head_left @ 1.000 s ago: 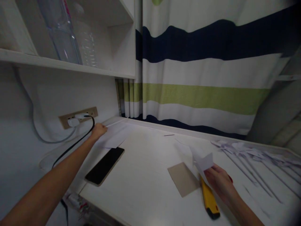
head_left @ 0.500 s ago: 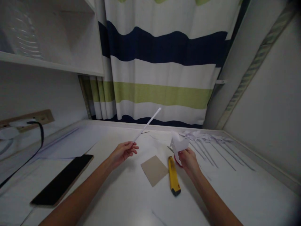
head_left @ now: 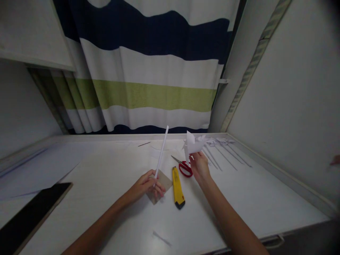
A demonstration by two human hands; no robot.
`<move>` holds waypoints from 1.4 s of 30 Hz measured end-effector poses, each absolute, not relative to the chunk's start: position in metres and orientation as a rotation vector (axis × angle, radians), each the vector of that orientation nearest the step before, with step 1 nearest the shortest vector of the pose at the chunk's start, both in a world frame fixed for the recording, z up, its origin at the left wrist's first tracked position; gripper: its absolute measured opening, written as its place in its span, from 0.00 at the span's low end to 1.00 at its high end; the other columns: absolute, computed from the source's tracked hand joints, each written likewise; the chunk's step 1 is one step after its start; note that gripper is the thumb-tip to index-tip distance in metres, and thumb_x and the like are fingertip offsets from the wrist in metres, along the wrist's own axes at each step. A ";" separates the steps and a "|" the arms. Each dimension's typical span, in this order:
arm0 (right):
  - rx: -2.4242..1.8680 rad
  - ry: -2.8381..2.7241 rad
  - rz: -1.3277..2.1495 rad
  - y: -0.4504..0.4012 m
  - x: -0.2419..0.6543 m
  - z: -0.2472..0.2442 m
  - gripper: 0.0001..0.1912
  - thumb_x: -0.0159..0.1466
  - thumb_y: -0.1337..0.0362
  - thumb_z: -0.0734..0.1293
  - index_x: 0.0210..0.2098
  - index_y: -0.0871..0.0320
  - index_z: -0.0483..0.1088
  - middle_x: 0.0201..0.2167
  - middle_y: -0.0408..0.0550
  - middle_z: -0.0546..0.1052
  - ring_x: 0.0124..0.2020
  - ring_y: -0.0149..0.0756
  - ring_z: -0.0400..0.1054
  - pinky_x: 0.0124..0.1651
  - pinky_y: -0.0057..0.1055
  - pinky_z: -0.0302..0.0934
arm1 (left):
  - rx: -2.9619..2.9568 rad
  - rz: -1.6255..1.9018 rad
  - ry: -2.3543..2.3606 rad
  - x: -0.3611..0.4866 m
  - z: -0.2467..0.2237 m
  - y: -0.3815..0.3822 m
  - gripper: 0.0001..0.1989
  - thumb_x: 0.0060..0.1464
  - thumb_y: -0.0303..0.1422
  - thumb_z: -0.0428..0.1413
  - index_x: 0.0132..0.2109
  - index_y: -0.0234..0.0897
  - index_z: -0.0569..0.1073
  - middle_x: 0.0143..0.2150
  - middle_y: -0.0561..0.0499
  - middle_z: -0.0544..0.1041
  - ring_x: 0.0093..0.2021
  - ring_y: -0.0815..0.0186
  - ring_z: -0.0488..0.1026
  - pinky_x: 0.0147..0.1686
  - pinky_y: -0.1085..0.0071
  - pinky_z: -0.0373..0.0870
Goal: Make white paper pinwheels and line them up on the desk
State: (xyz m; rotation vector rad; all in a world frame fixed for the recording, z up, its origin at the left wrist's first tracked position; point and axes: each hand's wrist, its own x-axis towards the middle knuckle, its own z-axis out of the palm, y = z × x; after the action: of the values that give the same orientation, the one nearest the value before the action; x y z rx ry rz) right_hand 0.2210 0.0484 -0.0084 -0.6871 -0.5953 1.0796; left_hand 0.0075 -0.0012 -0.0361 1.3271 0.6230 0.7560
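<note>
My left hand (head_left: 152, 184) pinches the lower end of a thin white paper stick (head_left: 162, 148), which points up and away, tilted slightly right. Below that hand, a square piece of brown cardboard (head_left: 164, 180) lies partly hidden on the table. My right hand (head_left: 199, 165) holds a curled, cut piece of white paper (head_left: 196, 144) by its lower edge, above the table. Red-handled scissors (head_left: 185, 169) lie just left of the right hand, blades pointing up and left. Between the hands, nearer me, rests a yellow utility knife (head_left: 177, 187).
Several white paper pieces on thin sticks (head_left: 225, 150) lie at the back right. White sheets (head_left: 39, 166) and a black flat board (head_left: 37, 216) are on the left. A small paper scrap (head_left: 162, 238) lies near the front of the white table (head_left: 127, 226). A striped curtain (head_left: 148, 95) hangs behind.
The view has swung to the right. My left hand has come over the cardboard, with the stick now more upright. The right hand has lifted the paper, leaving the scissors in plainer sight.
</note>
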 end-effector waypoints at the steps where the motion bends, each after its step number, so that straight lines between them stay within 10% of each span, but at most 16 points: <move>1: -0.689 -0.591 1.081 0.049 0.221 -0.009 0.05 0.43 0.71 0.66 0.21 0.58 0.68 0.20 0.36 0.68 0.21 0.21 0.57 0.24 0.21 0.52 | 1.290 0.755 0.622 0.009 -0.035 0.000 0.11 0.52 0.36 0.48 0.39 0.36 0.55 0.33 0.43 0.75 0.31 0.62 0.74 0.26 0.71 0.65; 7: -0.698 -0.580 1.086 0.051 0.223 -0.011 0.05 0.43 0.71 0.66 0.21 0.58 0.68 0.20 0.36 0.67 0.20 0.21 0.57 0.23 0.20 0.51 | 1.271 0.826 0.659 0.014 -0.021 0.011 0.07 0.49 0.31 0.49 0.36 0.32 0.63 0.38 0.44 0.74 0.37 0.62 0.72 0.38 0.66 0.65; 17: -0.637 -0.534 1.219 0.044 0.222 -0.004 0.03 0.44 0.71 0.65 0.19 0.57 0.66 0.19 0.36 0.70 0.24 0.25 0.62 0.29 0.23 0.57 | 1.408 0.861 1.114 0.022 -0.053 0.011 0.05 0.42 0.28 0.41 0.22 0.36 0.58 0.12 0.58 0.61 0.11 0.72 0.61 0.13 0.77 0.53; 26: -0.702 -0.309 1.170 0.057 0.239 -0.005 0.07 0.48 0.75 0.62 0.21 0.57 0.67 0.20 0.35 0.72 0.24 0.22 0.64 0.28 0.20 0.58 | 2.152 0.536 2.141 -0.040 -0.028 0.018 0.12 0.51 0.31 0.39 0.30 0.35 0.65 0.23 0.47 0.70 0.26 0.63 0.68 0.26 0.71 0.57; 36: -0.760 -0.234 1.302 0.062 0.241 -0.014 0.06 0.51 0.73 0.61 0.23 0.56 0.66 0.19 0.37 0.72 0.20 0.23 0.63 0.22 0.20 0.57 | 2.426 0.145 2.272 -0.060 -0.032 0.009 0.16 0.52 0.29 0.37 0.32 0.31 0.68 0.29 0.40 0.72 0.32 0.57 0.69 0.32 0.64 0.59; 42: -0.757 -0.287 1.360 0.056 0.236 -0.010 0.06 0.50 0.73 0.61 0.22 0.56 0.66 0.20 0.36 0.72 0.20 0.24 0.63 0.20 0.20 0.56 | 2.723 0.361 1.952 -0.027 -0.035 0.015 0.18 0.48 0.25 0.42 0.46 0.34 0.66 0.49 0.40 0.65 0.50 0.56 0.60 0.45 0.54 0.50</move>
State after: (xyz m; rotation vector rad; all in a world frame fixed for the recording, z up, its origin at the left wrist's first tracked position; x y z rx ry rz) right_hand 0.2357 0.0563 -0.0097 -0.7573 -0.2870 1.3599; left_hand -0.0273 0.0152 -0.0349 2.7226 1.9517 0.3608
